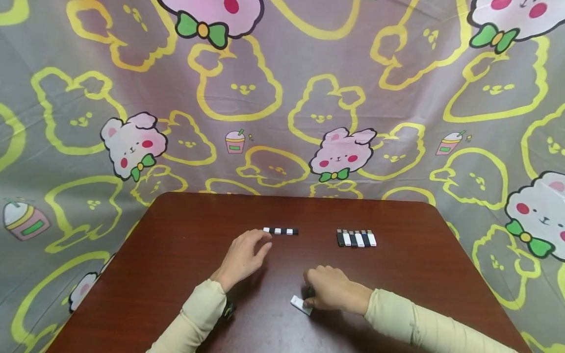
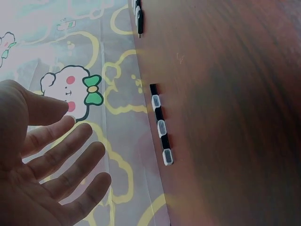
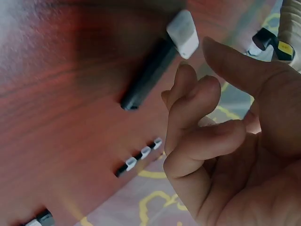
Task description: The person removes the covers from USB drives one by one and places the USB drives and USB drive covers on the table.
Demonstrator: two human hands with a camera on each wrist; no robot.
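Note:
Over the table's left middle, my left hand (image 1: pixel 243 255) has its fingers loosely spread and holds nothing. Its fingertips are by the left end of a row of small black and white pieces (image 1: pixel 277 231), which look like caps. My right hand (image 1: pixel 334 289), fingers curled, is low over the near table. A white piece (image 3: pixel 183 35) lies by its thumb and index fingertips; in the right wrist view a small gap shows there. Close against that piece lies a black stick (image 3: pixel 148 75), largely hidden under the hand in the head view.
A row of black and white USB sticks (image 1: pixel 346 239) lies at the far right, metal plugs pointing away. The brown table (image 1: pixel 176 245) ends at a patterned cloth (image 1: pixel 265 122) behind. A dark strapped device (image 1: pixel 228 310) is on my left wrist.

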